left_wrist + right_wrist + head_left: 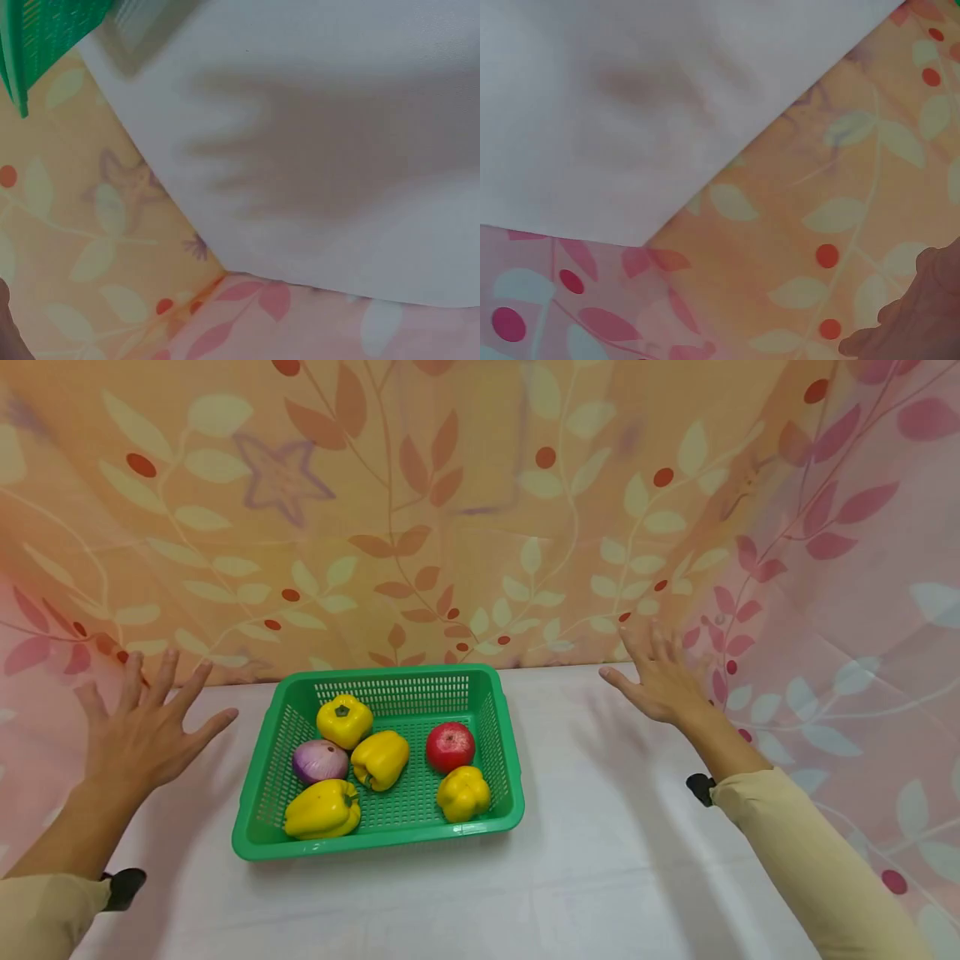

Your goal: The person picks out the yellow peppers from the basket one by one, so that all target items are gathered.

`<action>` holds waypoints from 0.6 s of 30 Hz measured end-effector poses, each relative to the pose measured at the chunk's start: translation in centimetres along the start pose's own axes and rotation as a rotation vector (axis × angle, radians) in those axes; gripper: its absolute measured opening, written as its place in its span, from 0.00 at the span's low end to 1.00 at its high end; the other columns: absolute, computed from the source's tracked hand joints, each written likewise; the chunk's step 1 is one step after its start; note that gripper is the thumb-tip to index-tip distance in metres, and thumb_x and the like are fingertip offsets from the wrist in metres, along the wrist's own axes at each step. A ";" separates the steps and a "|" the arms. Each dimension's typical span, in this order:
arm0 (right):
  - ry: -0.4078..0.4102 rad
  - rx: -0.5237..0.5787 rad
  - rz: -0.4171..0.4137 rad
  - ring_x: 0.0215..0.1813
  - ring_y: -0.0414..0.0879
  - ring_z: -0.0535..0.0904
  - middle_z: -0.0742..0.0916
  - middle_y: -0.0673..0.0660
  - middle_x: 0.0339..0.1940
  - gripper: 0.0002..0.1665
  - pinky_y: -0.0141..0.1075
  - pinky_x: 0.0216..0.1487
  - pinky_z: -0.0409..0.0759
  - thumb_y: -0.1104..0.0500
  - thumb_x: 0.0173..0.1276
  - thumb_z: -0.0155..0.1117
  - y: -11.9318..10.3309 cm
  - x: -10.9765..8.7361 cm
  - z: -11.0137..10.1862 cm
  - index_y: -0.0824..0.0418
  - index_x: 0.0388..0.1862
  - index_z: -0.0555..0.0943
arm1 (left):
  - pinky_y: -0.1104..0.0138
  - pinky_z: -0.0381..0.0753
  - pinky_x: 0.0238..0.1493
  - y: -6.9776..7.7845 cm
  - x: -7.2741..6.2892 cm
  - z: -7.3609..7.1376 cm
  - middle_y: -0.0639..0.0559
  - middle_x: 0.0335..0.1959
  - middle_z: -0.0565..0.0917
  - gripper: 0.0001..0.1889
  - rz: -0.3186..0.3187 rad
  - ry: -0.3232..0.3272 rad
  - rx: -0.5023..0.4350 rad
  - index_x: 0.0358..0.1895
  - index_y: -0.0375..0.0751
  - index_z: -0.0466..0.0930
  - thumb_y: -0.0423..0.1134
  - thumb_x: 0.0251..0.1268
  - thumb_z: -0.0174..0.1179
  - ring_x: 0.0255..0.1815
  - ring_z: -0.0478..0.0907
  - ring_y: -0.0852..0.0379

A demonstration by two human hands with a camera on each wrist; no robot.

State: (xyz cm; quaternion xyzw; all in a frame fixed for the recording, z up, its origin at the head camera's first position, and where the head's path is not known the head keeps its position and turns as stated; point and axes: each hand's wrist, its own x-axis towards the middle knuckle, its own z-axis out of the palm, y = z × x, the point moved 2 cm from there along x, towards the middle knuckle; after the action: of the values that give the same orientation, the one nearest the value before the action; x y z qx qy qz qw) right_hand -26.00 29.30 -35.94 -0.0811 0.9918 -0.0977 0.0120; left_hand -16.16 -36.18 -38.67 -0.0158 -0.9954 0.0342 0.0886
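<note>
A green plastic basket (378,842) sits on the white table, left of centre in the head view. Inside lie several yellow bell peppers (322,810), a purple onion (320,762) and a red pomegranate (451,747). Raised to the left of the basket, my left hand (138,735) has its fingers spread and holds nothing. Well to the right of the basket, my right hand (656,681) is also held up, fingers extended, touching nothing. Only a sliver of the left hand (10,334) shows in the left wrist view. Part of the right hand (915,315) appears at the right wrist view's lower corner.
A white cloth (585,860) covers the table. Behind it hangs an orange leaf-patterned curtain (480,527), with pink patterned fabric (862,610) at the sides. Both hands cast shadows on the tabletop.
</note>
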 end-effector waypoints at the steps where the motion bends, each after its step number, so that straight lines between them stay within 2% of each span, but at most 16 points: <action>1: -0.001 0.004 -0.013 0.77 0.72 0.23 0.34 0.63 0.81 0.54 0.81 0.59 0.25 0.23 0.69 0.39 -0.3 0.0 -0.2 0.47 0.83 0.39 | 0.31 0.15 0.64 0.1 0.0 -0.2 0.42 0.80 0.26 0.49 0.008 0.002 0.003 0.81 0.56 0.35 0.73 0.65 0.45 0.78 0.16 0.38; 6: -0.010 -0.014 -0.075 0.78 0.71 0.27 0.33 0.59 0.82 0.52 0.82 0.61 0.36 0.24 0.70 0.41 -2.5 -0.3 -0.9 0.43 0.83 0.38 | 0.32 0.15 0.64 0.9 -0.4 -0.9 0.41 0.81 0.30 0.49 0.067 0.020 0.001 0.81 0.57 0.34 0.71 0.65 0.47 0.78 0.16 0.40; 12: -0.003 -0.024 -0.202 0.81 0.64 0.28 0.34 0.55 0.83 0.52 0.77 0.66 0.26 0.25 0.67 0.48 -5.4 -0.7 -1.4 0.36 0.82 0.40 | 0.35 0.18 0.67 1.7 -1.3 -1.1 0.40 0.82 0.40 0.46 0.186 0.040 -0.014 0.81 0.57 0.40 0.67 0.67 0.49 0.79 0.20 0.41; 15: -0.046 0.078 -0.247 0.81 0.62 0.31 0.35 0.53 0.83 0.54 0.77 0.67 0.33 0.27 0.66 0.55 -6.7 -0.9 -1.5 0.34 0.82 0.38 | 0.36 0.18 0.68 2.0 -1.7 -1.0 0.42 0.82 0.42 0.45 0.238 0.030 -0.051 0.81 0.59 0.42 0.67 0.67 0.50 0.80 0.22 0.42; 18: -0.155 0.296 -0.251 0.82 0.61 0.32 0.35 0.50 0.82 0.59 0.75 0.69 0.42 0.32 0.64 0.64 -7.8 -1.1 -1.7 0.30 0.80 0.35 | 0.37 0.19 0.70 2.5 -2.0 -0.7 0.45 0.82 0.42 0.45 0.286 0.016 -0.088 0.81 0.60 0.42 0.67 0.67 0.52 0.80 0.23 0.42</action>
State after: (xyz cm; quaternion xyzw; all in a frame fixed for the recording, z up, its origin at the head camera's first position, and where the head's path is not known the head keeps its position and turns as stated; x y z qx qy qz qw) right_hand -23.78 22.27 -32.73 -0.2089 0.9448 -0.2367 0.0879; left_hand -13.96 -33.69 -38.55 -0.1616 -0.9827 0.0027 0.0902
